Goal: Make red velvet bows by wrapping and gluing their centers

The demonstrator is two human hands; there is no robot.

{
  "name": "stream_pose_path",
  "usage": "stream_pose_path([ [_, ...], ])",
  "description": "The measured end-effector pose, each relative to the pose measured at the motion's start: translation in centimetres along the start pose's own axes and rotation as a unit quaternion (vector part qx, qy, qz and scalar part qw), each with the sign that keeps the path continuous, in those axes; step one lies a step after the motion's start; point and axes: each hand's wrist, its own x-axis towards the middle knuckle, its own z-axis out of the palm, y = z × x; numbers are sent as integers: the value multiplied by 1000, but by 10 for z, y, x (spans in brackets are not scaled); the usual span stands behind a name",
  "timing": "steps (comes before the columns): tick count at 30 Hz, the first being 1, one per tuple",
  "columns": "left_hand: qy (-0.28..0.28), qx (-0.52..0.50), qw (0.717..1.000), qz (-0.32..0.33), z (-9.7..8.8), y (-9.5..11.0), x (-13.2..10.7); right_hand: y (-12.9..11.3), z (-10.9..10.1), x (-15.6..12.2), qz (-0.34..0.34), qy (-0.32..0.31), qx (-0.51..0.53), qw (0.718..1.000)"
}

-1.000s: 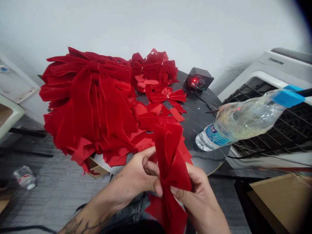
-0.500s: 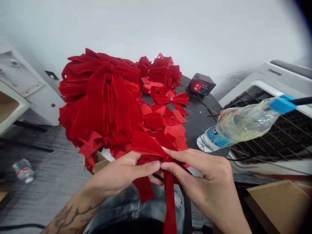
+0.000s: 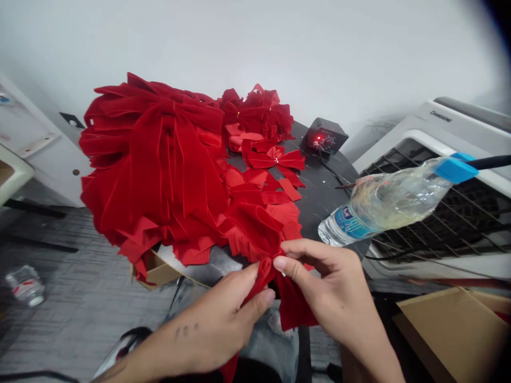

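My left hand (image 3: 223, 330) and my right hand (image 3: 323, 287) both pinch the gathered middle of a red velvet ribbon bow (image 3: 259, 239) in front of the table's near edge. Its loops fan up over the table, and its tails hang down between my wrists. A tall heap of finished red bows (image 3: 155, 159) fills the left of the round dark table (image 3: 323, 197). Smaller bows (image 3: 275, 158) and cut ribbon pieces (image 3: 289, 189) lie behind the held bow.
A black control box (image 3: 325, 137) with a red light stands at the table's back. A clear plastic bottle (image 3: 391, 205) on a blue-tipped tool juts in from the right. A white grilled appliance (image 3: 451, 186) stands right, cardboard (image 3: 455, 330) lower right, a crushed bottle (image 3: 24, 284) on the floor.
The ribbon went from upright in my hands to gathered at its middle. Both hands closed in on the centre and now pinch it, loops spreading toward the table.
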Motion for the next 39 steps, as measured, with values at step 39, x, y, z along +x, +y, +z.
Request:
stream_pose_path([
  [39, 191, 45, 977, 89, -19, 19, 16, 11, -1, 0, -158, 1, -50, 986],
])
